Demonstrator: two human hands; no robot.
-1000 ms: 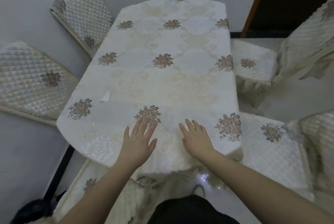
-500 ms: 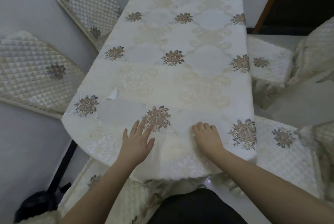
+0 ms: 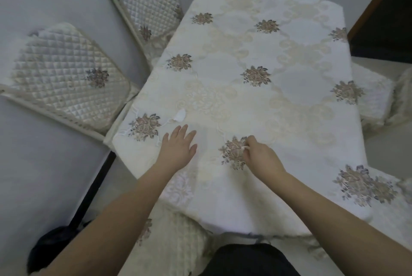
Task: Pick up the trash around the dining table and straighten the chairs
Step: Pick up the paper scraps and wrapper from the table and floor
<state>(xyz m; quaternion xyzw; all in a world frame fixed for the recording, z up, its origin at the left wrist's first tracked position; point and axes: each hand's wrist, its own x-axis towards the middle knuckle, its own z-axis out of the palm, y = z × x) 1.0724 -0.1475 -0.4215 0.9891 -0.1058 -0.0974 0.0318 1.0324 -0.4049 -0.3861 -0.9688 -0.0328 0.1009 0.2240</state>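
Note:
The dining table (image 3: 289, 101) wears a cream cloth with brown flower motifs. A small white paper scrap (image 3: 179, 115) lies near its left edge, just beyond my left hand (image 3: 178, 149), which rests flat with fingers spread on the cloth. My right hand (image 3: 262, 156) pinches a thin white strip of trash (image 3: 244, 147) over a flower motif near the table's front. More thin white strips (image 3: 124, 133) lie by the left flower motif. Two quilted chairs (image 3: 60, 75) (image 3: 145, 6) stand at the left, their backs leaning outward.
A quilted chair seat (image 3: 178, 242) sits right below me at the table's front edge. More covered chairs (image 3: 374, 97) stand at the right side. A dark doorway (image 3: 388, 21) is at the far right. A black object (image 3: 53, 244) lies on the floor at lower left.
Both hands moved farther onto the table. My right hand went from lying flat to pinching a thin white strip. The left hand slid toward the white scrap.

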